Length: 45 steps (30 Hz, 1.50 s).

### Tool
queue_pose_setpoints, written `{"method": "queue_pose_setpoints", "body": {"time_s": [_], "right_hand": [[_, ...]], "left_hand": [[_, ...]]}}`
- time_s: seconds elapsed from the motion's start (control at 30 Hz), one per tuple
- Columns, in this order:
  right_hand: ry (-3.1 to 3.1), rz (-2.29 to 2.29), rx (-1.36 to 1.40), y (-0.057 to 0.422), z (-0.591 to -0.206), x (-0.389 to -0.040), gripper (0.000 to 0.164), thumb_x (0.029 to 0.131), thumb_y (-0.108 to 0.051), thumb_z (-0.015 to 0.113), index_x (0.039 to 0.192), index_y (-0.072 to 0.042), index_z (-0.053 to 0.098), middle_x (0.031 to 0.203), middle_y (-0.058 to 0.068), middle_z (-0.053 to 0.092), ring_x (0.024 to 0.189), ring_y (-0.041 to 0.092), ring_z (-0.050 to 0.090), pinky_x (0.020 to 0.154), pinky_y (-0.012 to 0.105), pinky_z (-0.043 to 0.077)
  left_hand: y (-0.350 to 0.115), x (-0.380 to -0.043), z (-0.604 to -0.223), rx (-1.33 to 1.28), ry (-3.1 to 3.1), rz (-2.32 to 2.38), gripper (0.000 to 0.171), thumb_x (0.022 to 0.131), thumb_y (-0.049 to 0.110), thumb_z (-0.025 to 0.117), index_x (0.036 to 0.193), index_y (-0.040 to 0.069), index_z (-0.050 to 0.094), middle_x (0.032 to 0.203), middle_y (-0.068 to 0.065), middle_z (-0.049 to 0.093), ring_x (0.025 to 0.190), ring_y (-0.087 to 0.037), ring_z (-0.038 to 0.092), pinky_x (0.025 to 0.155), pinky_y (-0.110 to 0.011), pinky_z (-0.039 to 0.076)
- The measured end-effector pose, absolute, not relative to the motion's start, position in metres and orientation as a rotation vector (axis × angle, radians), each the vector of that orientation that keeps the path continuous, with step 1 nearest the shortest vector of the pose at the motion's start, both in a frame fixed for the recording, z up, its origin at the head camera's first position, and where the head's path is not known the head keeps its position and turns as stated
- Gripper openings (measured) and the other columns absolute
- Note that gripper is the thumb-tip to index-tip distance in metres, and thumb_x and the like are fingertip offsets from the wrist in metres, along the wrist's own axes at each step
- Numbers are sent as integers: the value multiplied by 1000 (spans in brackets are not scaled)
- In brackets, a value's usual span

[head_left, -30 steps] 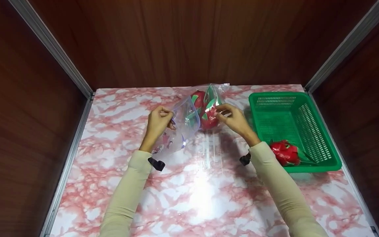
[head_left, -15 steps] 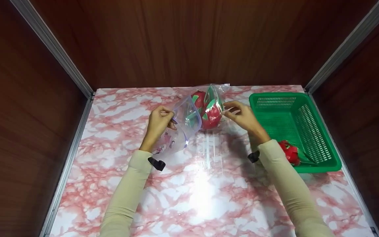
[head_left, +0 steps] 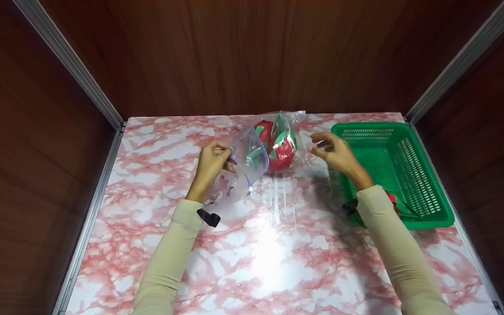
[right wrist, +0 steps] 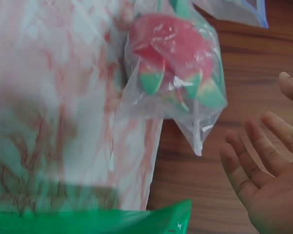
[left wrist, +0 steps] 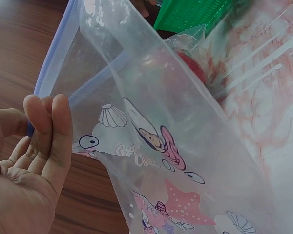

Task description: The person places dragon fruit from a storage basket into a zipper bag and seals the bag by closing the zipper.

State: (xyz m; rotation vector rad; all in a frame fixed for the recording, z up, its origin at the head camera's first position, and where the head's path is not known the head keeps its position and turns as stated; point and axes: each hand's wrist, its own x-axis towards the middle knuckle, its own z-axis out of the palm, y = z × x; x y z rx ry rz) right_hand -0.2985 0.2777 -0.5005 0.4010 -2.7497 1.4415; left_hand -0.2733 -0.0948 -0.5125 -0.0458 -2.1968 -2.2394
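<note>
My left hand (head_left: 214, 162) pinches the purple zip edge of a clear zip bag (left wrist: 205, 146) printed with shells and a pink starfish. The bag's mouth gapes toward the right. Inside lie red dragon fruits (head_left: 281, 155) with green-tipped scales, at the bag's far end near the back of the table. My right hand (head_left: 334, 152) hovers just right of the bag, fingers loosely bent and holding nothing. In the right wrist view its fingers (right wrist: 278, 134) are spread, apart from the clear plastic around the fruit.
A green plastic basket (head_left: 431, 166) stands at the right of the marbled table (head_left: 217, 271). Another red fruit (head_left: 394, 202) with long green leaves lies in its front part, mostly hidden by my right sleeve. Dark wood panels (head_left: 252, 57) close off the back and sides.
My right hand has let go of the bag's right side and moved right, toward the basket; its sleeve now covers more of the fruit there. The left hand keeps its pinch almost unmoved.
</note>
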Motion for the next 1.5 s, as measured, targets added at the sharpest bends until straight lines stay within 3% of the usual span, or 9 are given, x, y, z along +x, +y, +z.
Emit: {"method": "queue_pose_setpoints", "body": {"time_s": [0.23, 0.43, 0.53, 0.77, 0.93, 1.07, 1.5], "right_hand": [[-2781, 1454, 376, 292, -498, -297, 46, 100, -23, 76, 141, -5, 64, 140, 21, 66, 122, 38, 66, 107, 54, 54], [-2825, 1424, 367, 302, -494, -293, 48, 101, -23, 74, 143, -6, 62, 143, 20, 63, 122, 37, 65, 92, 25, 56], [-2858, 1398, 361, 308, -494, -293, 52, 101, -28, 75, 146, -7, 60, 146, 18, 61, 122, 35, 65, 88, 20, 53], [-2896, 1366, 388, 322, -495, -291, 56, 103, -31, 72, 150, -6, 55, 153, 19, 53, 124, 43, 63, 99, 49, 56], [-2900, 1364, 400, 331, -493, -288, 56, 103, -26, 73, 150, -3, 54, 154, 22, 52, 134, 46, 55, 111, 63, 49], [-2913, 1344, 414, 340, -490, -287, 60, 103, -28, 74, 151, -1, 52, 154, 24, 52, 139, 48, 50, 116, 66, 43], [-2925, 1286, 444, 364, -487, -282, 63, 101, -29, 75, 153, -2, 51, 156, 24, 51, 142, 47, 47, 117, 67, 39]], "left_hand": [[-95, -273, -512, -57, -2191, -2266, 6, 100, 2, 59, 104, -2, 60, 66, -7, 72, 46, -12, 65, 55, -33, 64], [-95, -275, -514, -52, -2171, -2286, 5, 100, 0, 57, 104, -3, 59, 66, -7, 71, 45, -12, 65, 54, -33, 64], [-94, -274, -513, -55, -2161, -2294, 6, 100, -1, 57, 104, -4, 59, 66, -6, 71, 46, -13, 65, 53, -33, 64], [-95, -274, -513, -45, -2171, -2280, 5, 100, 0, 58, 104, -2, 59, 66, -6, 71, 46, -12, 65, 54, -33, 64], [-96, -274, -512, -33, -2191, -2265, 5, 99, 0, 57, 103, -2, 60, 66, -6, 71, 46, -12, 65, 54, -33, 64], [-96, -274, -511, -41, -2206, -2258, 5, 100, 1, 58, 104, -2, 61, 68, -6, 72, 47, -12, 66, 55, -34, 64], [-97, -273, -513, -60, -2192, -2251, 5, 100, 0, 58, 104, -3, 60, 67, -5, 71, 47, -11, 66, 56, -33, 64]]}}
